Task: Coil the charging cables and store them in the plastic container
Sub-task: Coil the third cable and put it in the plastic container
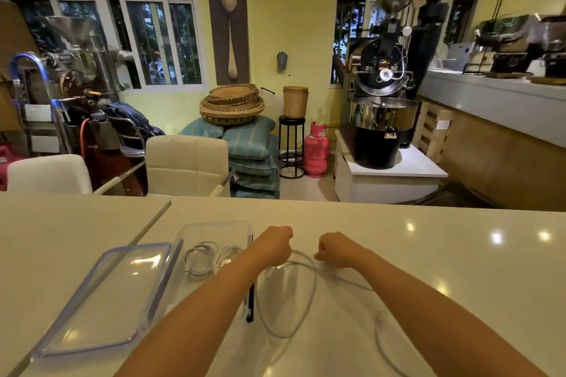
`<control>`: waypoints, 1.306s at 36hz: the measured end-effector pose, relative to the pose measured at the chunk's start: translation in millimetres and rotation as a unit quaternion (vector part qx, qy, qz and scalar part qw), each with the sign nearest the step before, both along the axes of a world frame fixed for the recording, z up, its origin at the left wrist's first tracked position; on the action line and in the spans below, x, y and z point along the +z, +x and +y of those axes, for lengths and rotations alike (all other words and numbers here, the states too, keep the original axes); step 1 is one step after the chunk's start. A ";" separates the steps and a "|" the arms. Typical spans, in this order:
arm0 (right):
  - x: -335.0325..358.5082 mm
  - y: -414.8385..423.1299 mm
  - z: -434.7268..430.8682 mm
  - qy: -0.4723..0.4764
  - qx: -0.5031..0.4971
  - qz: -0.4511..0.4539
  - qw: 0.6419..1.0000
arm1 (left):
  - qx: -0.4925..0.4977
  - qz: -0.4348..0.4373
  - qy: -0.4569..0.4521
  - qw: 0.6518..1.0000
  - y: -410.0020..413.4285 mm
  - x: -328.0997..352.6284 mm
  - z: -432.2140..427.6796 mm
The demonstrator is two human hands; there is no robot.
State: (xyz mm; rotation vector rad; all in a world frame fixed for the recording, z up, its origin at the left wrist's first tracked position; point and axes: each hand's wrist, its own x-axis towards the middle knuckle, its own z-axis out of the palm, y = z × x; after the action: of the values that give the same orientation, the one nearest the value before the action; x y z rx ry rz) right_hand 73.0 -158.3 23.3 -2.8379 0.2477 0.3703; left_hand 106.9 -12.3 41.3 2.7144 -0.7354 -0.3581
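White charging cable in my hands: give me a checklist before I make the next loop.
1. Left hand grips the thin white charging cable: ok.
2. Right hand grips it: ok.
3. Cable fully coiled: not ok, a loose tail trails on the white table.
4. Clear plastic container open, its purple-rimmed clear lid off beside it: ok.
5. Room left beside the coiled white cables inside: cannot tell.

White cable (288, 300), pink gas cylinder (316, 150)
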 end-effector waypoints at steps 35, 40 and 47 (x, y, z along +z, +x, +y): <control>5.3 -5.8 -8.3 0.203 -0.058 -0.010 0.977 | 0.056 0.053 0.067 0.995 13.0 12.7 -13.6; 5.1 -11.1 -13.9 0.233 -0.110 -0.132 0.957 | 0.058 0.080 -0.043 0.994 8.5 33.2 -14.2; 26.3 -27.2 -7.7 0.176 -0.017 -0.408 0.896 | 0.060 -0.001 -0.131 0.990 14.9 42.0 -18.0</control>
State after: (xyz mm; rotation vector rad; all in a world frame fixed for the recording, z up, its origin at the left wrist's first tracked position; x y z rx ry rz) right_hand 45.8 -166.0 49.6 -2.3638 0.0425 -0.7125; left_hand 121.9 -30.4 83.3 2.4957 -0.5724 -0.2136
